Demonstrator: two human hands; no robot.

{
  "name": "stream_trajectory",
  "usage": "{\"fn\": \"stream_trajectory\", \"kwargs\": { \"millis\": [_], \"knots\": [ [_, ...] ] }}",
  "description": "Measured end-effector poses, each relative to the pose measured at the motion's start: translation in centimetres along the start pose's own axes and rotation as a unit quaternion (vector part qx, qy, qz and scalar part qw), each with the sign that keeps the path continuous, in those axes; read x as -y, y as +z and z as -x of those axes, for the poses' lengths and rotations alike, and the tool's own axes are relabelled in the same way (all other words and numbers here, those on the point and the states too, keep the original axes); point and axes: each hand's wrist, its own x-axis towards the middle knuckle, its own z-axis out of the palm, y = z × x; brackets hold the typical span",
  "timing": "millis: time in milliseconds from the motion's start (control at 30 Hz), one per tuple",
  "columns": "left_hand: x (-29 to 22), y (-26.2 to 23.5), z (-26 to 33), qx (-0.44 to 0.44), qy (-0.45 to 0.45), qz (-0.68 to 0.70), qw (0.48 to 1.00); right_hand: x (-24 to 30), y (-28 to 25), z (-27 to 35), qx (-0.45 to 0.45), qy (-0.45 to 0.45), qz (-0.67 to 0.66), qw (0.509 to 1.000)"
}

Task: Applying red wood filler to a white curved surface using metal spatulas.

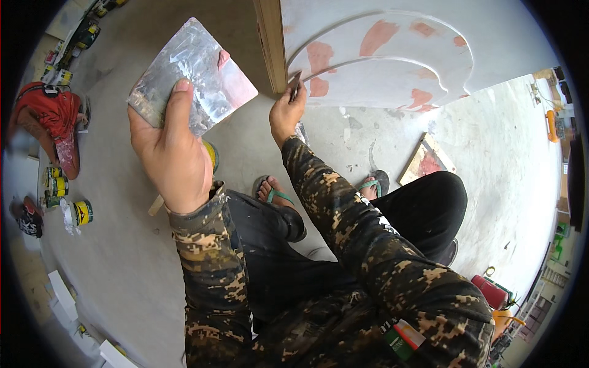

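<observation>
While the left hand [162, 144] gripped a square, putty-smeared metal plate [193, 76] raised to the left, the right hand [287, 113] pinched a small putty knife [295, 86], its blade pointing up, touching the white curved wooden panel [392, 55] just beyond.

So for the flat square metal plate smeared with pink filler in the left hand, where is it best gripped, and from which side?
Best by the bare lower corner of the flat square metal plate, coming from below, as the left hand does: thumb on the upper face, fingers apparently underneath. The pink filler sits toward the far right corner, so that grip probably stays clean and keeps the thin sheet level.
</observation>
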Motion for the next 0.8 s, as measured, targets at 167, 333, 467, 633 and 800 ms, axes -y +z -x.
{"fn": "stream_trajectory", "kwargs": {
  "millis": [167, 333, 467, 633, 800],
  "knots": [
    [0.0, 0.3, 0.3, -0.003, -0.006, -0.019, 1.0, 0.8, 2.3, -0.3, -0.08, -0.081, 0.05, 0.992],
    [0.4, 0.5, 0.3, 0.009, -0.002, -0.016, 1.0, 2.6, 4.0, 0.6, -0.111, -0.032, 0.04, 0.993],
    [0.5, -0.1, 0.3, 0.004, -0.004, -0.027, 1.0, 1.6, 2.1, 3.2, 0.08, -0.045, -0.045, 0.995],
    [1.1, 1.4, 0.4, 0.017, -0.014, -0.006, 1.0, -1.3, -0.9, 0.9, 0.0, 0.087, -0.079, 0.993],
    [0.4, 0.3, 0.4, 0.015, -0.007, -0.013, 1.0, 3.0, -0.6, 0.0, 0.024, 0.231, -0.328, 0.916]
  ]
}}
